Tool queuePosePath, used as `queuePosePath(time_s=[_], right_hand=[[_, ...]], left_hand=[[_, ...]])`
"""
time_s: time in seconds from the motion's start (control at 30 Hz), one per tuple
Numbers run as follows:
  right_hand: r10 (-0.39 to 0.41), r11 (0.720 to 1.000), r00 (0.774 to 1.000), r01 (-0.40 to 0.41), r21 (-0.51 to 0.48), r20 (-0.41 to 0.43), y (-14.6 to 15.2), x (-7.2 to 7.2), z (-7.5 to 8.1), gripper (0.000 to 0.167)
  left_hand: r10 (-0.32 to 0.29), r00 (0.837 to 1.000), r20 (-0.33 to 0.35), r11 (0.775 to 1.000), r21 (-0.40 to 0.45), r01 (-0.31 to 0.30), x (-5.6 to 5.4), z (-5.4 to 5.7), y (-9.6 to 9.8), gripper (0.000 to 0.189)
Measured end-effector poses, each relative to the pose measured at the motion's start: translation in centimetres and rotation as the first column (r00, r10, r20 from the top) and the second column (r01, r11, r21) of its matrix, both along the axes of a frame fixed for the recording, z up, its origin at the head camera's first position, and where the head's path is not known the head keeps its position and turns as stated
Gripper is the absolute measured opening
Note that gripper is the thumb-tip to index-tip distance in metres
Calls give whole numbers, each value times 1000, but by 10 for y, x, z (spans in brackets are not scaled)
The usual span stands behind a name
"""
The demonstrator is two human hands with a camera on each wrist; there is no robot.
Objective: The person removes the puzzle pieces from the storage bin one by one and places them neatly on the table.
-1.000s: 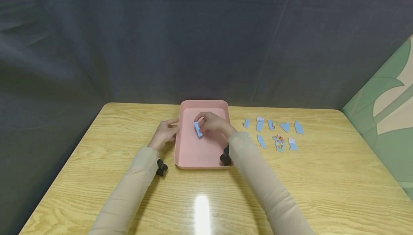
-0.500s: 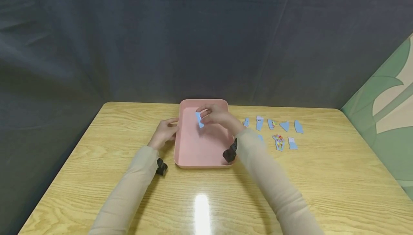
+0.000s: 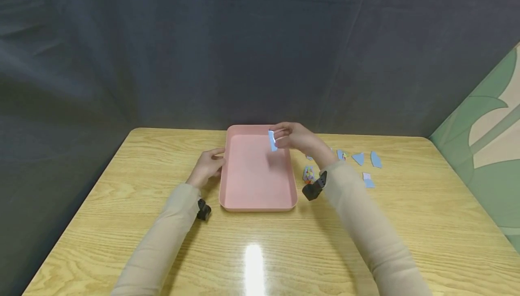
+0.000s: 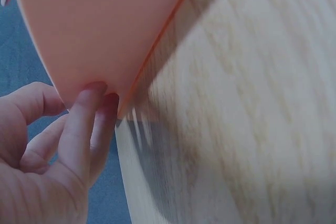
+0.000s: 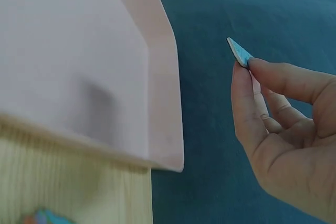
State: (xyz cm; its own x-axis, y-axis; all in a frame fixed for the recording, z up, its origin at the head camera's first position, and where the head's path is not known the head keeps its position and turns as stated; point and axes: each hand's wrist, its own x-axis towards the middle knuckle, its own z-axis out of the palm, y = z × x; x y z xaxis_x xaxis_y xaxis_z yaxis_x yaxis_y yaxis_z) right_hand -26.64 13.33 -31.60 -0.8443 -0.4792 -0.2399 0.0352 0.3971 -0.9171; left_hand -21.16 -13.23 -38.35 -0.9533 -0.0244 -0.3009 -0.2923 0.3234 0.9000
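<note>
A light blue puzzle piece [image 3: 272, 141] with a pale edge is pinched between the thumb and fingers of my right hand [image 3: 294, 136]. In the head view it overlaps the far right corner of the pink tray [image 3: 260, 178]; its shadow falls on the tray floor. The right wrist view shows the piece [image 5: 239, 53] held at the fingertips, raised beside the tray's wall [image 5: 164, 93]. My left hand [image 3: 207, 165] rests at the tray's left side. Close up, the left hand [image 4: 58, 140] lays its extended fingertips against the outer wall [image 4: 100, 35].
Right of the tray lie several puzzle pieces, among them a multicoloured one [image 3: 308, 175], a triangular one [image 3: 359, 158], a long blue one [image 3: 375, 159] and a two-toned one [image 3: 368, 180]. My right forearm covers others. A dark curtain [image 3: 243, 52] hangs behind the wooden table [image 3: 162, 242].
My right hand has carried the puzzle piece from over the tray's middle up and right to its far right corner. The left hand and tray have stayed put.
</note>
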Motion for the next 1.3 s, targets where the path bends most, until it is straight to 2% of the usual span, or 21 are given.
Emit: queuePosePath(time_s=[0.4,0.63,0.87,1.3], right_hand=[[-50,999,999,50,0,10,60,2,2,57],[-85,996,996,86,-27,20,96,11,1,58],[-124,992,991,126,-21,52,133,17,-6,56],[-158,986,985,154,63,64,190,28,-26,51]], left_hand=[[-8,1000,-11,1000,14,8,0,-2,4,53],[-8,1000,-23,999,31,9,0,-3,5,53],[-5,1000,-24,1000,30,6,2,-2,7,54],[-11,999,-32,999,32,12,1,-3,7,53]])
